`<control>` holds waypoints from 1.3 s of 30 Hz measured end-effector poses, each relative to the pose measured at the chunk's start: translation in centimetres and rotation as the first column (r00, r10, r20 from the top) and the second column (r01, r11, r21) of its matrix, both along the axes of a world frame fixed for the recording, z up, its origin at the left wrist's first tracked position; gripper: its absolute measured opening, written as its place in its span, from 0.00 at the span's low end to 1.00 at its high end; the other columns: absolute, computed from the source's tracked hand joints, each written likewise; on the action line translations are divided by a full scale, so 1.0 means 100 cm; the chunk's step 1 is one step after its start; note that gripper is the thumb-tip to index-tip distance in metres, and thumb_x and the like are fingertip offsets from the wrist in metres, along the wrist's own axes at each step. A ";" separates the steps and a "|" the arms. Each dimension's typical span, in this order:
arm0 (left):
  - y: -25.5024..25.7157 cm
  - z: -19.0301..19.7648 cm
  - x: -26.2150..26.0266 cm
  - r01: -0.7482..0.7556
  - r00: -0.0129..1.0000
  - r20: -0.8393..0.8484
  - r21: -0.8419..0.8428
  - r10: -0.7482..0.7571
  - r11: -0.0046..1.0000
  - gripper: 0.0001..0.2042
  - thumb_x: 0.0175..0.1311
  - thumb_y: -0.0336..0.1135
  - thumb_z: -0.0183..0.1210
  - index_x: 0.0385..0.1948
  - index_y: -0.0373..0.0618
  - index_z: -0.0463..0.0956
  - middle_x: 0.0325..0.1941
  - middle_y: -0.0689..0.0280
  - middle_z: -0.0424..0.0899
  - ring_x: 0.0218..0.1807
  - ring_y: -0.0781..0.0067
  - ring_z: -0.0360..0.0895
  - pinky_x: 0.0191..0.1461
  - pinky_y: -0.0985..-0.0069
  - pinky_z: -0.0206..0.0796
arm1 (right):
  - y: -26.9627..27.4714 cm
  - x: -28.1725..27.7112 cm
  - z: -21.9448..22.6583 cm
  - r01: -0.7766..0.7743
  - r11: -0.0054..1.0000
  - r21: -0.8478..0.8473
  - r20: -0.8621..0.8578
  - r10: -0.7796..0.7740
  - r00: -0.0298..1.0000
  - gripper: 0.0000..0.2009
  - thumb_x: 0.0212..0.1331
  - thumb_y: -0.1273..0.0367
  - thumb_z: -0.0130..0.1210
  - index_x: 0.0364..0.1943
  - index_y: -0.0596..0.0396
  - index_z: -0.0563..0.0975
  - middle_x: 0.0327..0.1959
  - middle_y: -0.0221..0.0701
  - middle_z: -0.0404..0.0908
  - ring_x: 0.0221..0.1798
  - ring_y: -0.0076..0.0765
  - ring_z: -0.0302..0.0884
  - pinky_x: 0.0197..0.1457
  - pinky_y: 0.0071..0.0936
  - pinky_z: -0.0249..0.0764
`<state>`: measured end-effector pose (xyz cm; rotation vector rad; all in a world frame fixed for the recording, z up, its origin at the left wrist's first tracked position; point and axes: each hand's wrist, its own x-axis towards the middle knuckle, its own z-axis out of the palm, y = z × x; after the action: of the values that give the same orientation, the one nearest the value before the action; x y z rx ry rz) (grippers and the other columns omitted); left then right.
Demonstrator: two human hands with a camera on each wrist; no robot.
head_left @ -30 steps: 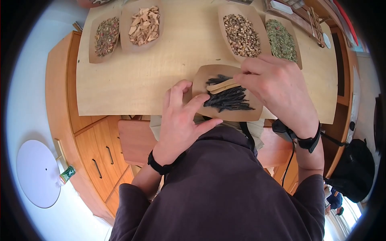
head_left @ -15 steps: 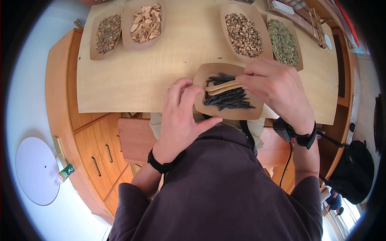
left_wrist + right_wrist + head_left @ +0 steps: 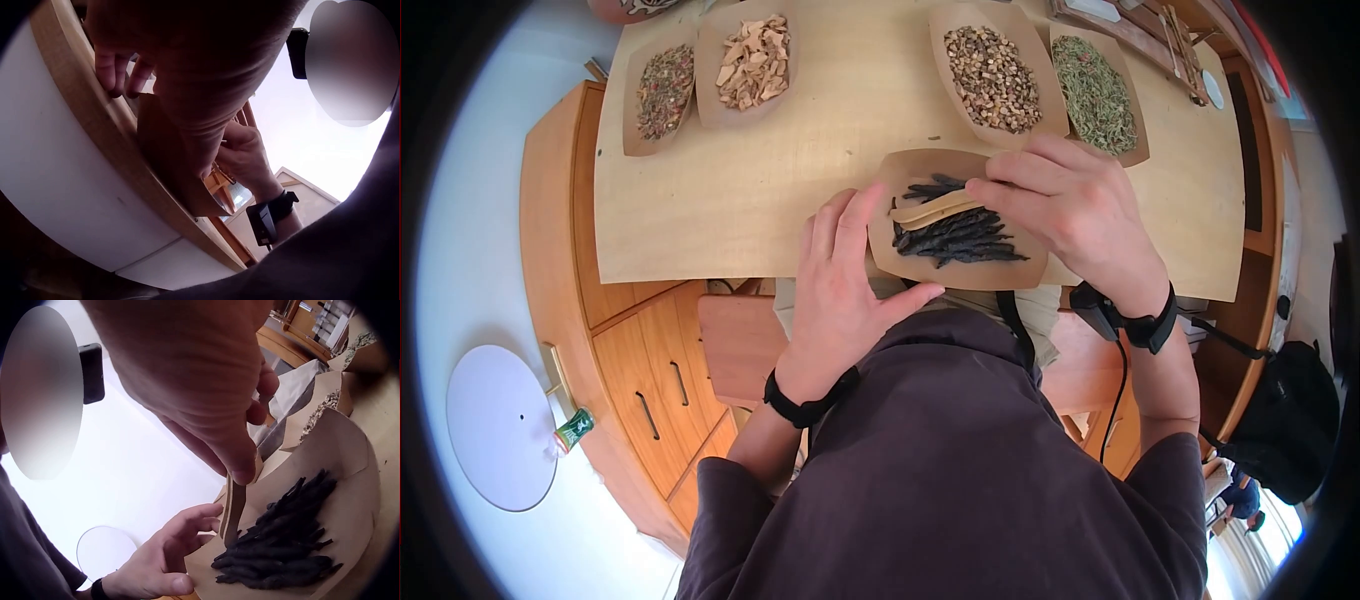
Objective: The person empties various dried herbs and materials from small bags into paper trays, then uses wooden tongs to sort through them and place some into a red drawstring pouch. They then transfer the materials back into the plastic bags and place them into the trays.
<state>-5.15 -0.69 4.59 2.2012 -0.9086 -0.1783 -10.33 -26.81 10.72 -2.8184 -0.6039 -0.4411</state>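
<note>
A brown paper tray (image 3: 900, 172) near the table's front edge holds dark, thin, stick-like pieces (image 3: 970, 240). Pinched in my right hand (image 3: 1085, 210) are light wooden tongs (image 3: 930, 212), their far ends over the dark pieces. The right wrist view shows the tongs (image 3: 234, 515) coming down at the left side of the dark pile (image 3: 281, 544). My left hand (image 3: 837, 280) is at the tray's left side, fingers spread and holding nothing in its grasp; whether it touches the tray is unclear.
Paper trays of mixed herbs (image 3: 665, 95) and pale chips (image 3: 755, 65) stand at the back left. Trays of brown chopped pieces (image 3: 992, 80) and green herbs (image 3: 1092, 95) are at the back right, beside a wooden rack (image 3: 1140, 35).
My left fingers have lifted from the dark pieces and straightened beside the tray. The tongs, still in my right hand, have shifted slightly toward the pile's left end.
</note>
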 end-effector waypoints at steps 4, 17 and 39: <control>0.000 0.000 0.000 0.003 1.000 0.003 0.003 -0.003 1.000 0.53 0.45 0.47 0.82 0.75 0.42 0.61 0.66 0.50 0.72 0.66 0.44 0.70 0.69 0.53 0.67 | -0.003 -0.003 -0.005 0.006 0.999 0.052 0.017 -0.007 1.000 0.14 0.46 0.71 0.62 0.41 0.51 0.86 0.39 0.25 0.83 0.41 0.36 0.82 0.40 0.33 0.80; -0.002 -0.003 0.000 -0.005 1.000 -0.002 -0.044 0.005 0.999 0.54 0.44 0.46 0.83 0.75 0.41 0.60 0.64 0.51 0.73 0.62 0.46 0.71 0.67 0.54 0.67 | -0.003 -0.001 -0.007 0.016 0.994 0.108 -0.049 -0.011 0.999 0.17 0.41 0.75 0.68 0.41 0.53 0.87 0.40 0.28 0.85 0.40 0.40 0.83 0.40 0.35 0.80; -0.004 0.000 0.011 -0.001 1.000 -0.022 -0.066 -0.001 0.998 0.21 0.60 0.39 0.75 0.51 0.42 0.80 0.61 0.51 0.72 0.53 0.51 0.76 0.58 0.59 0.73 | -0.022 -0.052 -0.007 0.364 0.888 0.282 -0.165 -0.329 0.930 0.12 0.54 0.74 0.71 0.44 0.52 0.88 0.42 0.33 0.87 0.43 0.45 0.84 0.46 0.36 0.81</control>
<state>-4.06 -1.07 4.60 2.1344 -0.8901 -0.1697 -15.53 -29.01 10.00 -2.6207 0.0049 -0.3926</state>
